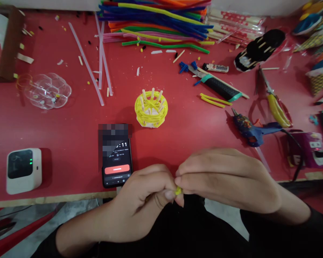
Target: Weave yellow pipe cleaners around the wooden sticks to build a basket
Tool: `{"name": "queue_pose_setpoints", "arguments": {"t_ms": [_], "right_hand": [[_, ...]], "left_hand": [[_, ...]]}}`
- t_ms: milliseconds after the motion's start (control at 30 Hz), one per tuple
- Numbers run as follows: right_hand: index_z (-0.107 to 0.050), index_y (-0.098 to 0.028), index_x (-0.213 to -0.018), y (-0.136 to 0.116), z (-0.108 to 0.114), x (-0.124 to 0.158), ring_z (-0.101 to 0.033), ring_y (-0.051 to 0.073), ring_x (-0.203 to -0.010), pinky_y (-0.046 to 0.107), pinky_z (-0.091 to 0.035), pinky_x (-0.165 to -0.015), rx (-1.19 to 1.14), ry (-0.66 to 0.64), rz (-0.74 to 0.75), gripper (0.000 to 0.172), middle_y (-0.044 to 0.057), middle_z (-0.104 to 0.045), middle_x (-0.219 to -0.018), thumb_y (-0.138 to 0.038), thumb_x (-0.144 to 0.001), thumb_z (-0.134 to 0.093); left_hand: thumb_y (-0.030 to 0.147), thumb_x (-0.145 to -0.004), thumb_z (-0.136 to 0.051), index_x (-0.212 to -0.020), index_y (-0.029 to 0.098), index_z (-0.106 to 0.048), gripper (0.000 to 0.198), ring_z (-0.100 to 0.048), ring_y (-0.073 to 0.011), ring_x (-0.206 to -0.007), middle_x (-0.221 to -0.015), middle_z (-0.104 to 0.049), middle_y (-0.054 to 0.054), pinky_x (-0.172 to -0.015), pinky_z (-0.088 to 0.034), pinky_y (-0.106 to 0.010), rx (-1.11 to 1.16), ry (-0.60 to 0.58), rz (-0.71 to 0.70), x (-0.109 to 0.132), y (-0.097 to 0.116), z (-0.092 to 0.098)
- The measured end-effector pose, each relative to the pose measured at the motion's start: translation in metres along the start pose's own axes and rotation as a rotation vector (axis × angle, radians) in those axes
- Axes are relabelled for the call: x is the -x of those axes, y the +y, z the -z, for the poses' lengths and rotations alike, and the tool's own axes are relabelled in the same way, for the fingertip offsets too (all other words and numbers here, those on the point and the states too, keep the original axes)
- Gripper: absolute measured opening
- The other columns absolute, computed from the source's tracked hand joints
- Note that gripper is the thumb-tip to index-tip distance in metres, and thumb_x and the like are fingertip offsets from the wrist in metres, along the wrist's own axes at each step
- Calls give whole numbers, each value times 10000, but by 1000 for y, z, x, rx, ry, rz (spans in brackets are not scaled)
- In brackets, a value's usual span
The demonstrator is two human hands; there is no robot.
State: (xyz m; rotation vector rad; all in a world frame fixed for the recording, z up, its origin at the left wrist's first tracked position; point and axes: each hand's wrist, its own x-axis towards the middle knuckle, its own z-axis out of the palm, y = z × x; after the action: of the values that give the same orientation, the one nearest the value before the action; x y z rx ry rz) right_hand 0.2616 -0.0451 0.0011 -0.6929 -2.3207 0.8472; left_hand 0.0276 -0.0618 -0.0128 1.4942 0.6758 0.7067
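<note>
Close to my body, past the table's front edge, my left hand (153, 195) pinches a small bent piece of yellow pipe cleaner (178, 190) between thumb and finger. My right hand (226, 179) meets it there, its fingers pressed together on the same piece; its thumb is mostly hidden. Beyond the hands stands a small round basket shape (151, 111) wound with yellow pipe cleaner, with several short wooden sticks upright around its rim. Two cut yellow pipe cleaner lengths (215, 101) lie to the right, below the green-and-black-handled pliers (220, 86).
A phone (117, 157) lies left of my hands, near a white device (24, 170). A blue glue gun (251, 129) and yellow-handled pliers (278, 109) lie right. Coloured pipe cleaners (156, 21) pile at the back. Glue sticks (87, 64) and a clear flower-shaped dish (50, 91) are left.
</note>
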Motion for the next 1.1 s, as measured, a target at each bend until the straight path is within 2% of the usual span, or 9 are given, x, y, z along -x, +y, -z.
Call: {"name": "queue_pose_setpoints", "arguments": {"t_ms": [133, 267, 400, 500, 567, 700, 800, 967, 1100], "right_hand": [[-691, -178, -1027, -2, 1, -1, -713, 129, -810, 258, -612, -755, 133, -4, 63, 130, 14, -761, -917, -134, -1028, -568], [-685, -216, -894, -9, -4, -1, -714, 162, -798, 318, -629, -761, 355, 11, 52, 219, 10, -750, -868, -159, -1033, -526], [-654, -211, -864, 3, -5, -3, -697, 171, -793, 322, -607, -718, 518, 211, 174, 193, 24, -734, -817, -165, -1017, -545], [-624, -233, -885, 25, 1, -5, -658, 138, -744, 273, -565, -676, 563, 350, -4, 172, 2, -699, -795, -68, -923, -598], [-569, -244, -851, 39, 5, -5, -616, 133, -698, 270, -531, -640, 519, 399, -87, 193, -13, -635, -749, -55, -892, -571], [-460, -245, -775, 60, 5, -6, -523, 133, -605, 267, -430, -552, 508, 300, -159, 212, -20, -524, -677, -44, -842, -474], [-438, -245, -729, 75, 0, -15, -514, 141, -585, 282, -373, -537, 597, 246, -270, 211, -10, -536, -655, -80, -849, -492], [-610, -197, -838, 116, 4, -48, -624, 221, -733, 336, -428, -628, 886, 222, -568, 213, 96, -687, -828, -290, -1000, -506], [-689, -135, -995, 147, 13, -70, -687, 305, -987, 438, -533, -856, 908, 140, -644, 251, 177, -731, -1020, -108, -956, -443]], "left_hand": [[78, -1011, -522, -844, 176, -626, 220, -614, -93, -688, -777, -631, -5, -622, -501, -183, -20, 16, 7, -1, -3, -2], [62, -1000, -502, -847, 174, -617, 221, -621, -109, -730, -790, -645, -14, -667, -510, -206, -85, 43, -27, -2, -8, -3], [20, -957, -517, -837, 172, -605, 213, -598, -104, -721, -777, -654, -4, -714, -500, -219, -128, 10, -99, 0, -6, -4], [-6, -940, -525, -808, 182, -581, 237, -591, -105, -700, -755, -674, 7, -726, -499, -229, -124, -26, -96, 3, -4, -5], [21, -966, -526, -818, 184, -613, 237, -596, -106, -699, -752, -681, 6, -703, -496, -221, -129, 41, -68, 4, -5, -4], [103, -1012, -537, -853, 183, -684, 231, -604, -91, -687, -766, -677, 7, -634, -480, -187, -118, 114, 20, 5, -6, -2], [122, -1017, -557, -877, 197, -711, 221, -619, -78, -691, -781, -681, 18, -633, -489, -168, -108, 153, 73, 6, -6, 0], [129, -1019, -576, -1008, 246, -756, 215, -686, -63, -785, -871, -748, 30, -731, -536, -137, -100, 285, 139, 2, -6, 2], [142, -1015, -578, -1014, 239, -753, 200, -735, -59, -835, -943, -809, 23, -765, -565, -119, -20, 350, 171, -6, -4, 6]]}}
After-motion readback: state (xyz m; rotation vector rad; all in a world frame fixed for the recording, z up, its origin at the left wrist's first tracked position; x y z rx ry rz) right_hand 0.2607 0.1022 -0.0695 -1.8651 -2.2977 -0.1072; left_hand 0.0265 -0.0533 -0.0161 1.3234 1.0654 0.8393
